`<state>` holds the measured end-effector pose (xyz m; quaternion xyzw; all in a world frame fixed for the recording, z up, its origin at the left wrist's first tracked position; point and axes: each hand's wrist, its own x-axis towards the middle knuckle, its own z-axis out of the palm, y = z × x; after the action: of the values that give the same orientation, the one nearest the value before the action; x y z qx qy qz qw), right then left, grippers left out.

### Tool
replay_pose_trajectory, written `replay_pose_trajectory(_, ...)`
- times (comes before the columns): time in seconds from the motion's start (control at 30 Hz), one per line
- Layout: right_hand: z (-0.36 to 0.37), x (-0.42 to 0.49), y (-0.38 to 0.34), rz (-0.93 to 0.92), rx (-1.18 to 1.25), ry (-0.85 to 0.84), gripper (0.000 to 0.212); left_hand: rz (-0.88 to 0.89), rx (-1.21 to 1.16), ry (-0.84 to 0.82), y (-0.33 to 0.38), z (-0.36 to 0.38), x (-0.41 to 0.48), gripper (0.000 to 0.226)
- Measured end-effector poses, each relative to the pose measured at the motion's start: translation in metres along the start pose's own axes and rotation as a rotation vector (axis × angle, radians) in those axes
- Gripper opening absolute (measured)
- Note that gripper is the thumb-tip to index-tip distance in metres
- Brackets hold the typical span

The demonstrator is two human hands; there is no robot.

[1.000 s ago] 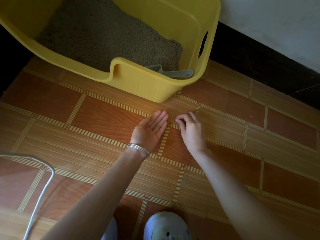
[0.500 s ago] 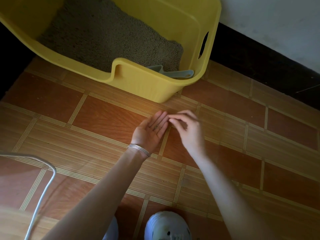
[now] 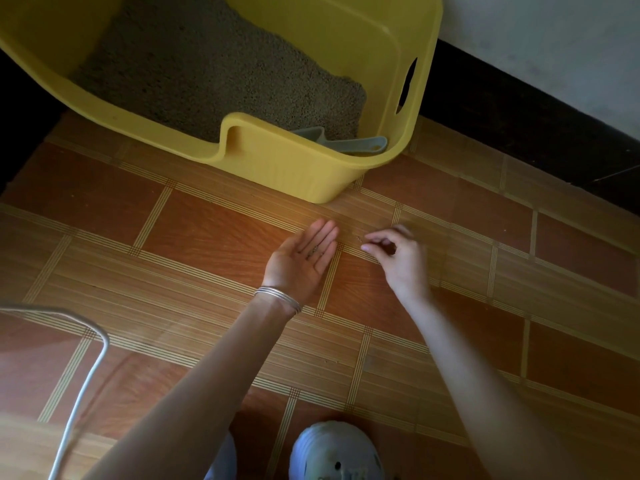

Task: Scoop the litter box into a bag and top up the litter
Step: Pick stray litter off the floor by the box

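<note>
A yellow litter box (image 3: 277,161) stands on the tiled floor and holds grey litter (image 3: 207,71). A grey scoop (image 3: 356,147) lies in its near right corner. My left hand (image 3: 298,268) rests on the floor in front of the box, palm up, fingers straight, with a few litter grains (image 3: 313,251) on it. My right hand (image 3: 401,261) is just to its right with curled fingers. Its thumb and forefinger pinch at stray litter grains (image 3: 358,239) on the floor. No bag is in view.
A white cable (image 3: 86,375) loops over the floor at the lower left. My pale shoe (image 3: 336,452) shows at the bottom edge. A black baseboard (image 3: 519,116) and a white wall run behind the box on the right.
Half a second ago my right fingertips touched the left hand's fingertips; now the right hand has drawn back to the right and its fingers have curled. The left hand has stayed put.
</note>
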<state>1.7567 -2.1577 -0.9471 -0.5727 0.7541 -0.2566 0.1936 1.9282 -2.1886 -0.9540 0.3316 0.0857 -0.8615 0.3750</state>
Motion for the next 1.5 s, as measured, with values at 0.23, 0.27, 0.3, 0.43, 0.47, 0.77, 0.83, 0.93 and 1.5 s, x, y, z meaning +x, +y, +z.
replay_pose_trajectory(0.23,0.01,0.001,-0.001,-0.018,-0.04,0.026,0.009,0.002,0.005,-0.006,0.0,-0.001,0.001,0.038)
replay_pose_trajectory(0.27,0.01,0.001,-0.002,-0.026,-0.063,0.02,0.008,0.002,0.007,-0.008,0.0,-0.001,0.001,0.038)
replay_pose_trajectory(0.3,0.011,0.0,-0.003,-0.034,-0.087,0.014,0.008,0.004,0.01,-0.009,0.0,-0.001,0.001,0.038)
replay_pose_trajectory(0.43,0.009,-0.001,-0.013,-0.07,-0.123,0.011,0.008,0.01,0.014,-0.023,-0.001,-0.002,0.002,0.038)
replay_pose_trajectory(0.47,0.008,-0.002,-0.02,-0.101,-0.093,0.028,0.008,0.008,0.01,-0.029,-0.001,-0.002,0.002,0.038)
replay_pose_trajectory(0.77,-0.003,0.003,-0.054,-0.124,0.109,0.037,0.012,0.004,-0.037,-0.036,0.001,-0.004,0.004,0.04)
replay_pose_trajectory(0.83,-0.009,0.01,-0.039,-0.017,0.091,0.085,0.012,0.001,-0.039,-0.046,0.002,-0.005,0.003,0.037)
replay_pose_trajectory(0.93,-0.012,0.016,-0.017,0.105,0.016,0.078,0.012,-0.008,-0.038,-0.044,0.001,-0.005,0.004,0.036)
replay_pose_trajectory(1.5,0.012,0.016,-0.005,-0.038,-0.084,0.052,0.007,-0.014,-0.01,-0.025,0.001,-0.003,0.003,0.037)
